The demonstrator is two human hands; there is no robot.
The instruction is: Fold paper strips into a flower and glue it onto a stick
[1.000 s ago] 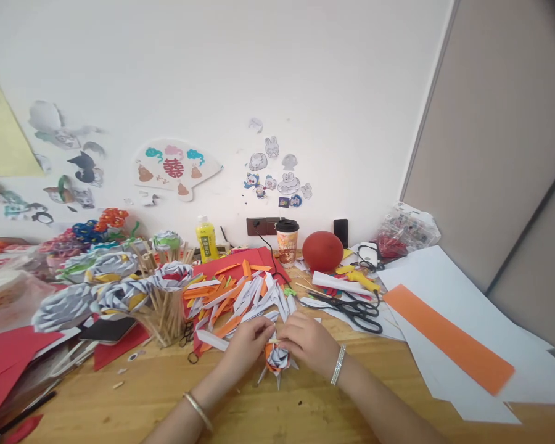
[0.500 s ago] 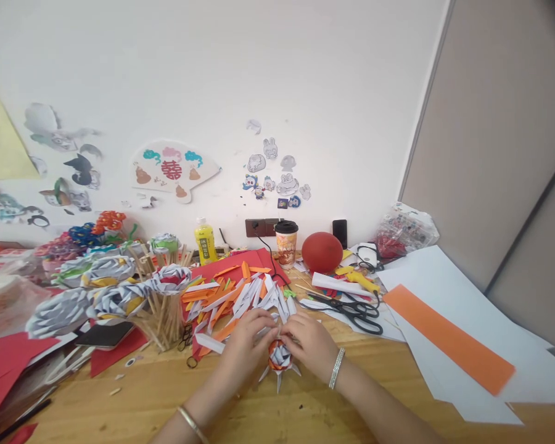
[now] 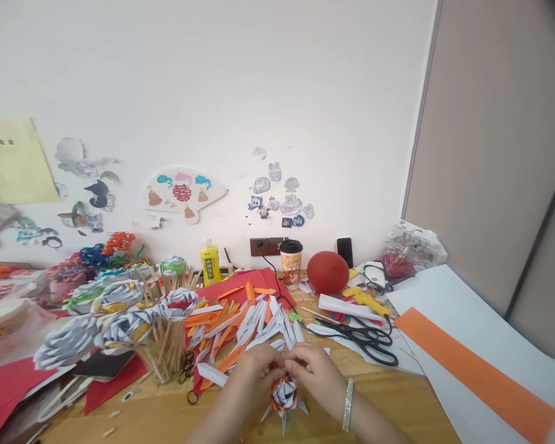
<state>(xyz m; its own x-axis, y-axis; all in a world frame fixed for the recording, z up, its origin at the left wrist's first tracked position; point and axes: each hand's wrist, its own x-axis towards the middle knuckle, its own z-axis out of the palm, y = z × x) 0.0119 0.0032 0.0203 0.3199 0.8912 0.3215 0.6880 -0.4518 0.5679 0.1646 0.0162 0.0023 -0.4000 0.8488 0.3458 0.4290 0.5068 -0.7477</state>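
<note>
One orange-and-white folded-paper flower point(image 3: 285, 396) is pinched at its far edge by both hands, left hand point(image 3: 259, 369) and right hand point(image 3: 315, 374), low over the wooden table point(image 3: 152, 419); beyond, one lidded cup point(image 3: 291, 264) and one red balloon point(image 3: 328, 273) are seen.

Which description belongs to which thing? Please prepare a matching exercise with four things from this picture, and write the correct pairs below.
1. Paper flower
2. Orange strip
3. Cup
4. Fan-shaped cutout

A. On the wall
B. Upright, black lid
C. At the left hand and right hand
D. On white sheets

Pairs: 1-C, 2-D, 3-B, 4-A
</note>
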